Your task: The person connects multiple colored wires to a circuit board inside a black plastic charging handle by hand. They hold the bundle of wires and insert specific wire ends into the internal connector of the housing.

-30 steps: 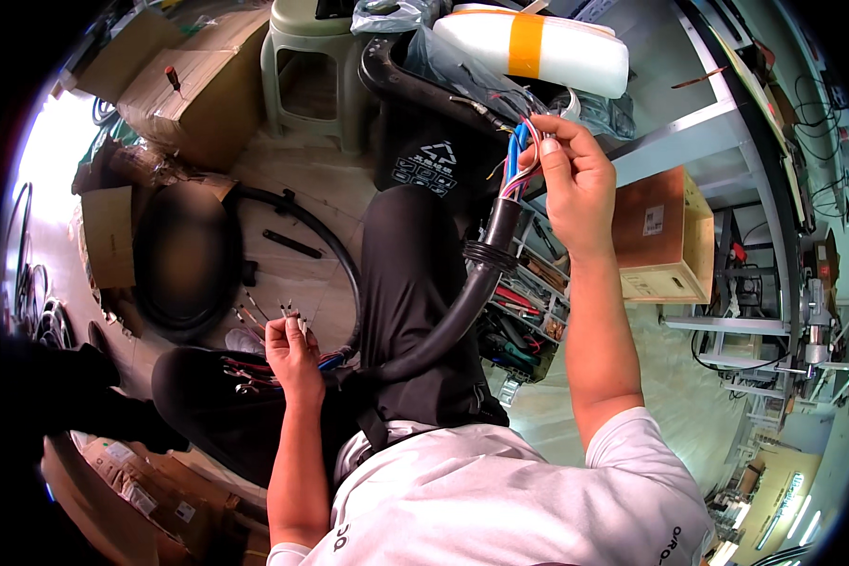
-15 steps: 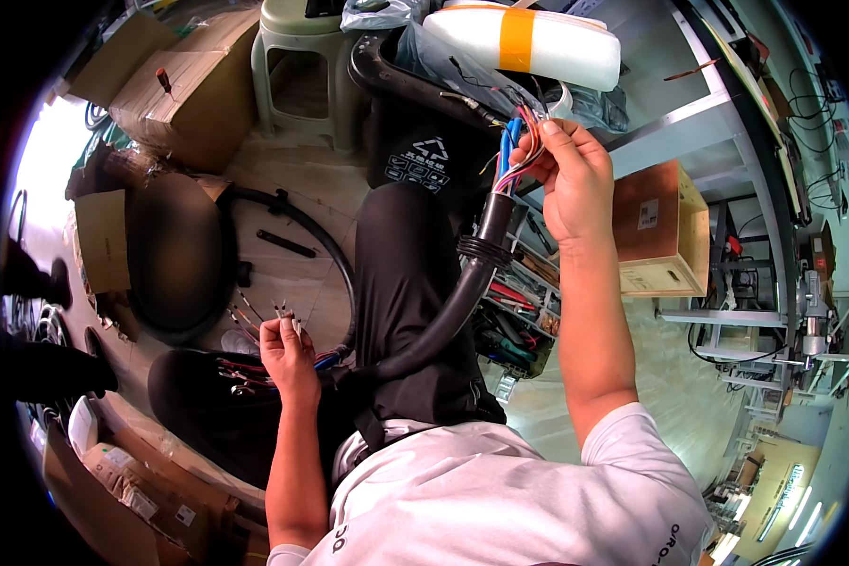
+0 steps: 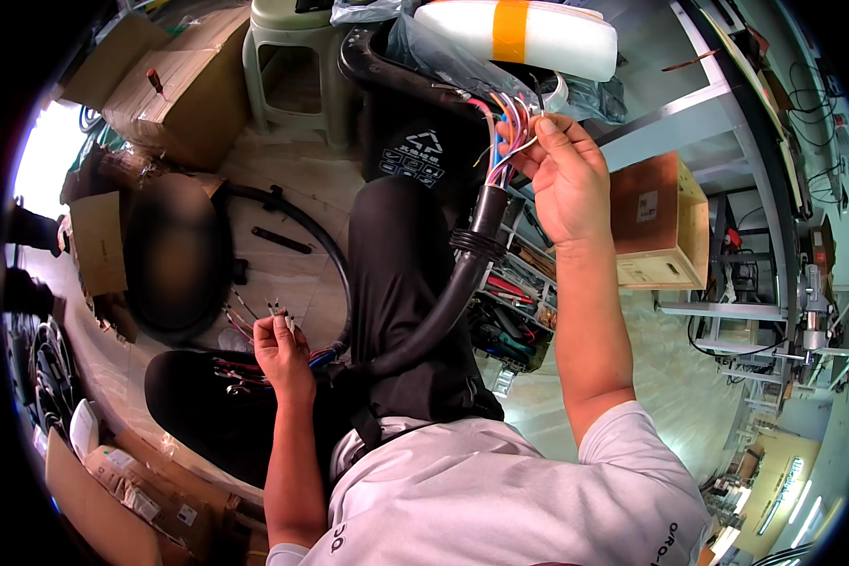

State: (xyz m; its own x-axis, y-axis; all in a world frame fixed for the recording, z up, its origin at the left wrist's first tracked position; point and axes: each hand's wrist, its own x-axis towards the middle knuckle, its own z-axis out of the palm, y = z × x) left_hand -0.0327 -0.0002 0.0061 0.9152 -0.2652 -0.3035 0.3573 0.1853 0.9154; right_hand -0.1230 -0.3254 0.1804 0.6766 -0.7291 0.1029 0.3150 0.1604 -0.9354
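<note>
Nearest you, your pale, softly creased shirt (image 3: 509, 491) meets smooth black trousers (image 3: 391, 255). Across your lap bows a thick cable (image 3: 443, 311), its black sheath rubbery-looking, round and dull, with a ribbed collar (image 3: 478, 245) close to its upper end. From that end slim wires (image 3: 498, 151) fan out unevenly in blue, pink, white and purple. Your hands are well apart: your left hand (image 3: 283, 357) pinches thin leads (image 3: 290, 324) with pale tips above your left leg, while your right hand (image 3: 571, 179) has thumb and fingers closed on a white wire (image 3: 522, 148) from the fan. Farther off stand a black bin (image 3: 415, 118), a moulded plastic stool (image 3: 292, 38) and a creased cardboard box (image 3: 174, 104).
</note>
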